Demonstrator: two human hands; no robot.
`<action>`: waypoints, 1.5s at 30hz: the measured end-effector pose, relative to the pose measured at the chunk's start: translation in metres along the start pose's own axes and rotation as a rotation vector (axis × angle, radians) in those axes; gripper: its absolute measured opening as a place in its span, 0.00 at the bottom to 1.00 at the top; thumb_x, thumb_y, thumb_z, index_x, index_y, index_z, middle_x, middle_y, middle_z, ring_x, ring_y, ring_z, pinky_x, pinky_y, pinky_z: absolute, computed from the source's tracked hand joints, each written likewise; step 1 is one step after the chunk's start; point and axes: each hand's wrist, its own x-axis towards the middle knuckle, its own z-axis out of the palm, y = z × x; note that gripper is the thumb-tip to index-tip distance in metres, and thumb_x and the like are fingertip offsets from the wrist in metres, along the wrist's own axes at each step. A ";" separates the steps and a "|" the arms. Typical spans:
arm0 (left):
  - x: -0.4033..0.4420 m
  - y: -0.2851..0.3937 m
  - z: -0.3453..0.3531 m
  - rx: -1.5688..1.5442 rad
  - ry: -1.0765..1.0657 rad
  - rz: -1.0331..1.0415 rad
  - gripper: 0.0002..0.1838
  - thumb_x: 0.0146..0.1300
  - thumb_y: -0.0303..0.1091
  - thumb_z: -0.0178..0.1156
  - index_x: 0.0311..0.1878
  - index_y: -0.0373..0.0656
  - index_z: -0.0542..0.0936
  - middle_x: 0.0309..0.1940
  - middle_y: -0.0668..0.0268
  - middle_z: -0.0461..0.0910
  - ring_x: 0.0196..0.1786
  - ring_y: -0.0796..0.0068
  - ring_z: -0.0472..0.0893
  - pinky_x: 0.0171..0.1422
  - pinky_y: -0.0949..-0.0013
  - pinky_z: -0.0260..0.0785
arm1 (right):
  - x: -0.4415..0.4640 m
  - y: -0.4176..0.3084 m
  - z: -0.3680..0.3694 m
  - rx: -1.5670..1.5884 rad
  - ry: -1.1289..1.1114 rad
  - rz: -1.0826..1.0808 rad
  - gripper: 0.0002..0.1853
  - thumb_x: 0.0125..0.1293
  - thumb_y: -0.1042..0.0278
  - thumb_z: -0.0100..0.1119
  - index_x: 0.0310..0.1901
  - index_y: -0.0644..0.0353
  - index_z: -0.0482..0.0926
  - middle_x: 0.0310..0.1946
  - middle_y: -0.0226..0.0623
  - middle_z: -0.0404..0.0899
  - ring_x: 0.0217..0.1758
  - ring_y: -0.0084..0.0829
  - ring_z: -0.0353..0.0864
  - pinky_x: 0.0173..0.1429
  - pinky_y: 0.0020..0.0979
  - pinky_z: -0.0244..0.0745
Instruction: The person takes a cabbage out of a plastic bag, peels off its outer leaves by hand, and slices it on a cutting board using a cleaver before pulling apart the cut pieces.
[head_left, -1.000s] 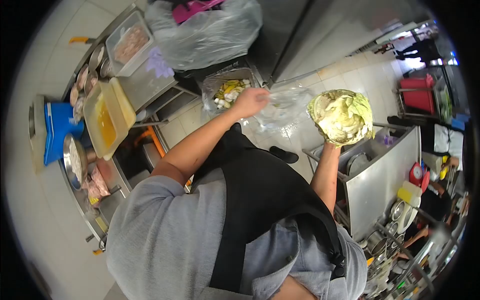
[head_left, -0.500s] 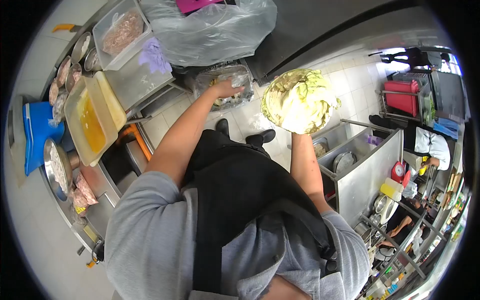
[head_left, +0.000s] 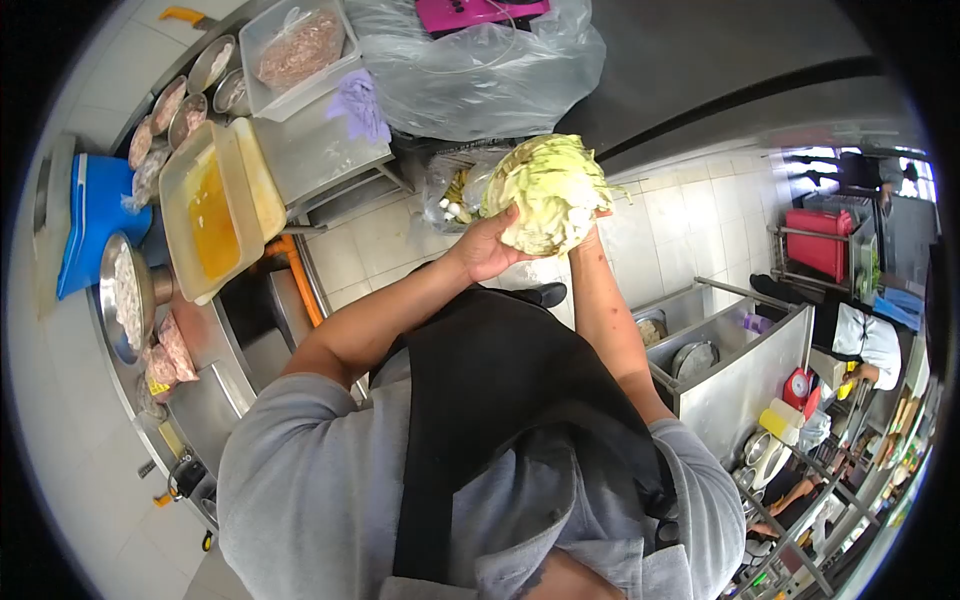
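Note:
A large pale green cabbage (head_left: 550, 190) with ragged, browned outer leaves is between my hands, in front of my black apron (head_left: 500, 370). My left hand (head_left: 487, 245) grips its near left side, thumb up against the leaves and fingers beneath. My right hand (head_left: 590, 232) supports it from the right and below; most of that hand is hidden behind the cabbage, with some fingertips showing at the edge. Just beyond and left of the cabbage, an open clear plastic bag (head_left: 440, 190) with green and white vegetables sits low near the floor.
On the left counter are a tray of yellow liquid (head_left: 212, 215), a tub of minced meat (head_left: 300, 50), metal bowls (head_left: 120, 295) and a blue container (head_left: 95, 225). A steel unit (head_left: 740, 370) stands right; a person in white (head_left: 868, 345) is beyond it.
My left hand has left the plastic bag and come back to grip the cabbage. My right hand has brought the cabbage left and it has turned. The view has shifted.

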 end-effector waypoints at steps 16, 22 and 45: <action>-0.034 0.067 0.010 0.359 0.271 0.328 0.34 0.68 0.23 0.70 0.75 0.38 0.68 0.69 0.55 0.78 0.69 0.59 0.80 0.71 0.53 0.78 | -0.002 -0.038 0.081 -0.912 -0.097 -0.015 0.59 0.53 0.70 0.82 0.85 0.51 0.55 0.77 0.39 0.68 0.80 0.34 0.66 0.82 0.39 0.61; -0.045 0.067 -0.003 0.355 0.359 0.315 0.33 0.67 0.21 0.70 0.74 0.38 0.70 0.67 0.56 0.79 0.66 0.59 0.83 0.67 0.54 0.81 | 0.001 -0.014 0.043 -0.631 0.227 -0.033 0.26 0.79 0.53 0.62 0.72 0.51 0.73 0.60 0.28 0.83 0.58 0.21 0.83 0.49 0.30 0.85; -0.056 0.065 -0.047 0.143 -0.054 0.243 0.52 0.58 0.49 0.80 0.81 0.41 0.63 0.75 0.56 0.72 0.77 0.55 0.72 0.82 0.47 0.65 | 0.021 -0.029 0.054 -0.174 0.559 -0.100 0.22 0.79 0.41 0.56 0.62 0.49 0.79 0.51 0.31 0.88 0.49 0.32 0.87 0.42 0.36 0.83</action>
